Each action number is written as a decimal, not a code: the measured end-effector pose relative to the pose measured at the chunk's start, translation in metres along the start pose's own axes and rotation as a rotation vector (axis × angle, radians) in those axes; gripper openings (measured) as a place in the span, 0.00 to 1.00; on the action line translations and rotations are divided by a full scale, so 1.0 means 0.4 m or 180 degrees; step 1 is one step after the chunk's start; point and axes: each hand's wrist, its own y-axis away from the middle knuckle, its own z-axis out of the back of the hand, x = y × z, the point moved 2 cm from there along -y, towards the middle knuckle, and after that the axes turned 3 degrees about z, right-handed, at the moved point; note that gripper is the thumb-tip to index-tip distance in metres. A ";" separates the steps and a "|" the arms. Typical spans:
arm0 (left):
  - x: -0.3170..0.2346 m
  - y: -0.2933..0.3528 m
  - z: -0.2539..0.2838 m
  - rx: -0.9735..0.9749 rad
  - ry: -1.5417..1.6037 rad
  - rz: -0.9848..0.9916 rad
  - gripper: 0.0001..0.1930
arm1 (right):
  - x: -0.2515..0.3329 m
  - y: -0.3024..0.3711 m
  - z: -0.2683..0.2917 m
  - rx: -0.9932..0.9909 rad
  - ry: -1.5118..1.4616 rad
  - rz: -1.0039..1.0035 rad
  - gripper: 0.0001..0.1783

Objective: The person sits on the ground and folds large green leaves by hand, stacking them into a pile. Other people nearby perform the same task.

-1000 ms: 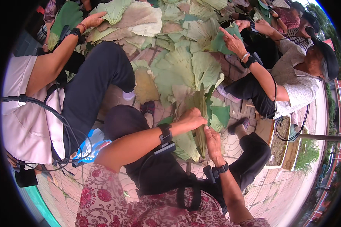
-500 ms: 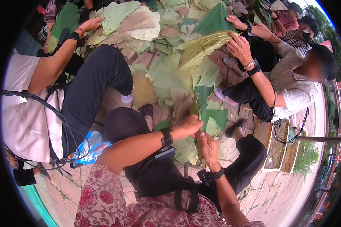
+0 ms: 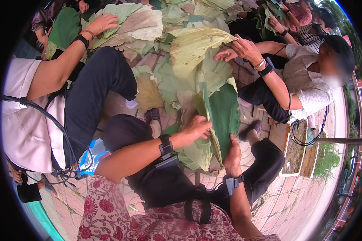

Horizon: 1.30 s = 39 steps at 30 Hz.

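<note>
A large dark green lotus leaf (image 3: pixel 224 114), partly folded, stands up between my two hands. My left hand (image 3: pixel 195 130) grips its pale folded edge with thumb and fingers. My right hand (image 3: pixel 232 156) holds the lower right side, the thumb lying along the green face and the fingers largely hidden behind. Under and beside it lie paler, dry leaves (image 3: pixel 195 154) in front of my knees. Black bands with small boxes sit on both my wrists.
Across from me at right, a person (image 3: pixel 309 76) holds a yellowish leaf (image 3: pixel 197 46). Another person (image 3: pixel 40 88) at left rests a hand on stacked leaves (image 3: pixel 142 26). A leaf pile covers the far paving. A blue-and-white bag (image 3: pixel 93 154) and a planter box (image 3: pixel 295 154) flank me.
The green leaf in my hands has been opened out and raised. My right hand has moved down and right, away from my left. The person opposite has let go of a green leaf.
</note>
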 end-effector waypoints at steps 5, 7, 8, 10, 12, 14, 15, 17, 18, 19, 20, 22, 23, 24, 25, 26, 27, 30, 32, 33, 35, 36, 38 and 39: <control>-0.022 0.006 -0.003 0.0086 0.0346 0.0087 0.16 | 0.033 0.058 -0.002 0.0271 0.0066 -0.0610 0.21; -0.013 0.012 -0.009 0.0001 0.0444 0.0205 0.16 | 0.030 0.068 -0.002 0.0073 0.0425 -0.0566 0.19; -0.009 0.014 -0.010 -0.0094 0.0420 0.0260 0.16 | 0.041 0.073 -0.002 -0.0050 0.0638 -0.0217 0.17; 0.004 0.023 0.001 -0.0284 0.0430 0.0432 0.17 | 0.073 0.095 -0.033 -0.0258 0.1065 0.0476 0.15; 0.018 0.032 0.018 -0.0425 0.0480 0.0691 0.18 | 0.140 0.128 -0.113 0.0096 0.0948 0.0797 0.18; 0.042 0.040 0.017 -0.0233 0.0217 0.0964 0.19 | 0.166 0.141 -0.171 0.0425 0.1047 0.0950 0.19; 0.052 0.041 0.011 -0.0112 0.0073 0.1089 0.20 | 0.174 0.145 -0.199 0.0375 0.1086 0.1093 0.19; 0.104 0.043 0.002 0.0150 -0.0179 0.1163 0.21 | 0.175 0.142 -0.254 0.0312 0.1162 0.1358 0.18; 0.108 0.053 -0.003 0.0275 -0.0302 0.1209 0.21 | 0.182 0.129 -0.274 0.0195 0.1131 0.1620 0.17; 0.109 0.059 -0.008 0.0427 -0.0436 0.1156 0.21 | 0.190 0.115 -0.294 0.0078 0.1096 0.1882 0.16; 0.109 0.065 -0.015 0.0578 -0.0573 0.1102 0.20 | 0.200 0.104 -0.312 -0.0041 0.1056 0.2144 0.15; 0.109 0.076 -0.018 0.0764 -0.0755 0.1056 0.20 | 0.214 0.108 -0.351 -0.0345 0.1599 0.2694 0.12; 0.108 0.074 -0.022 0.0818 -0.0814 0.1048 0.19 | 0.216 0.110 -0.364 -0.0459 0.1575 0.2842 0.11; 0.108 0.069 -0.032 0.0893 -0.0883 0.1041 0.19 | 0.222 0.119 -0.374 -0.0596 0.1547 0.2998 0.11; 0.109 0.056 -0.039 0.0813 -0.1089 0.1154 0.17 | 0.238 0.135 -0.395 -0.0747 0.1504 0.3244 0.12; 0.112 0.049 -0.040 0.0738 -0.1189 0.0976 0.16 | 0.251 0.141 -0.415 -0.0910 0.1210 0.3308 0.13; 0.125 0.043 -0.044 0.0672 -0.1289 0.0800 0.16 | 0.274 0.147 -0.444 -0.0956 0.1203 0.3484 0.13; 0.104 0.048 -0.058 0.0545 -0.1670 0.0534 0.14 | 0.341 0.081 -0.520 -0.0941 0.2003 0.4368 0.14; 0.082 0.057 -0.070 0.0532 -0.1849 0.0405 0.14 | 0.388 -0.012 -0.579 -0.0638 0.2579 0.5166 0.16; 0.084 0.059 -0.075 0.0539 -0.1858 0.0359 0.14 | 0.403 -0.095 -0.605 -0.0078 0.2693 0.5280 0.21; 0.107 0.058 -0.075 0.0612 -0.1724 0.0316 0.13 | 0.379 -0.220 -0.669 0.0034 0.3594 0.5519 0.37; 0.106 0.063 -0.075 0.0502 -0.1758 0.0288 0.13 | 0.353 -0.297 -0.679 0.0178 0.3864 0.5333 0.37; 0.089 0.074 -0.083 0.0325 -0.1847 0.0222 0.13 | 0.279 -0.468 -0.647 0.0038 0.4586 0.4880 0.37; 0.094 0.073 -0.081 0.0395 -0.1858 0.0166 0.13 | 0.229 -0.538 -0.627 0.0097 0.4815 0.4596 0.36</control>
